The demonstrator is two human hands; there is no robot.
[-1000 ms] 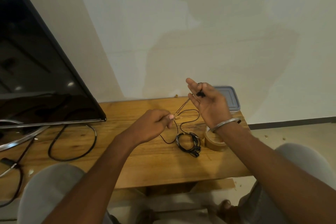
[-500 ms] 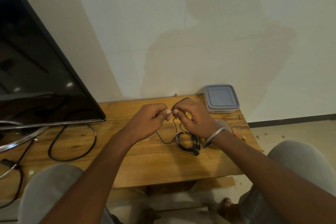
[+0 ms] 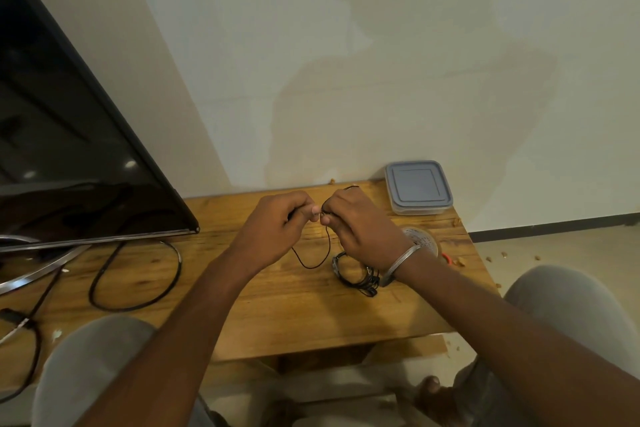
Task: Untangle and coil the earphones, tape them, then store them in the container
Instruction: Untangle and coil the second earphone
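Thin black earphones (image 3: 313,262) lie partly on the wooden table (image 3: 277,308), their cord looping down from my fingers to a tangled bundle (image 3: 360,276) under my right wrist. My left hand (image 3: 282,227) and my right hand (image 3: 356,229) meet above the table, and both pinch the cord at their fingertips. A bit of cord arcs over the top of my right hand. The brown tape roll (image 3: 420,239) stands just right of my right wrist, partly hidden by it. The lidded plastic container (image 3: 417,187) sits at the table's far right corner.
A large black TV screen (image 3: 69,149) on a metal stand fills the left side, with thick black cables (image 3: 135,274) looped on the table below it. A wall runs along the table's far edge. My knees are at the near edge. Crumbs dot the floor at the right.
My right hand came down from a raised, open pose and closed its fingers on the cord beside my left hand. Since half a second ago the hands have barely moved.
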